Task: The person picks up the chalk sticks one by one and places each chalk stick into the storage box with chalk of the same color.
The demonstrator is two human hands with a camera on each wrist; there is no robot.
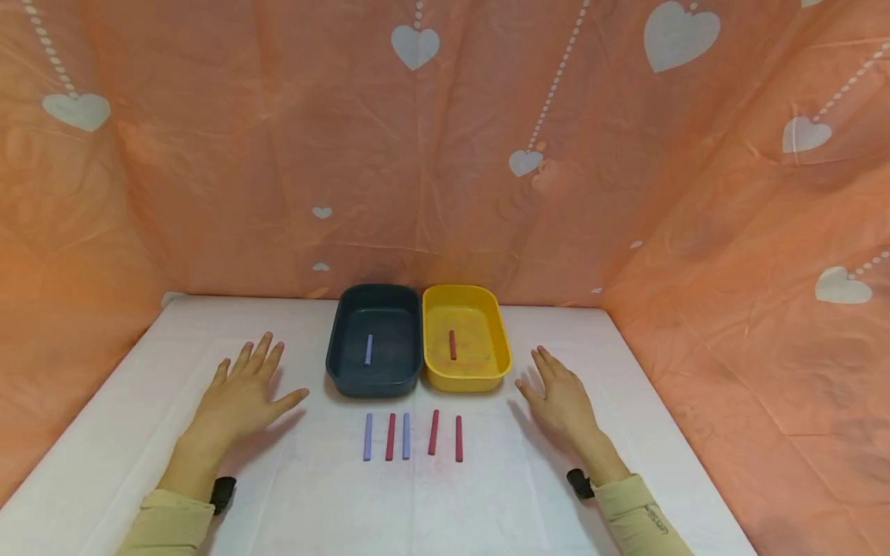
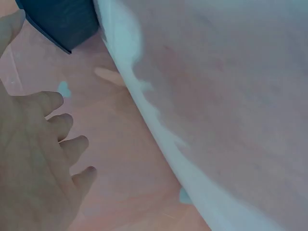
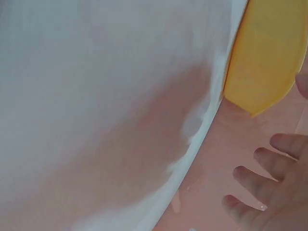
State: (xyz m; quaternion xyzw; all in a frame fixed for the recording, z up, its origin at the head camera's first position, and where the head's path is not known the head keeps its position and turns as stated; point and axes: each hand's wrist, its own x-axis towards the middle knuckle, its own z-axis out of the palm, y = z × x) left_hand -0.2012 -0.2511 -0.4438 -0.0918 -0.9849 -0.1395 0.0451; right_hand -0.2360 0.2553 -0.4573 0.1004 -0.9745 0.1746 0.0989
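Five sticks in a loose row, lower middle of frame, all apart, roughly upright in the picture: left to right blue stick (image 1: 367,437), red stick (image 1: 390,437), second blue stick (image 1: 406,436), second red stick (image 1: 434,432), third red stick (image 1: 459,439). Row sits between the two hands, well apart from the left, also clear of the right. Above the row, side by side at centre: dark blue tray (image 1: 375,389) with one more blue stick (image 1: 368,350) inside, yellow tray (image 1: 464,384) with one more red stick (image 1: 453,345) inside. Can't tell if the tray rims touch.

Left hand (image 1: 239,394), lower left, fingers straight and spread, thumb out toward the dark blue tray, gap between. Right hand (image 1: 559,394), right of centre, fingers extended, thumb held away from them, tip just beside the yellow tray. Left wrist view has the dark blue tray at upper left; right wrist view, yellow tray at upper right.

Black wrist devices (image 1: 580,483) on both wrists, tan sleeves (image 1: 170,521), lettering on the right one. White tabletop (image 1: 313,502) under it all, hand shadows on it. Orange cloth (image 1: 334,139) with white hearts (image 1: 415,46) behind and along both sides
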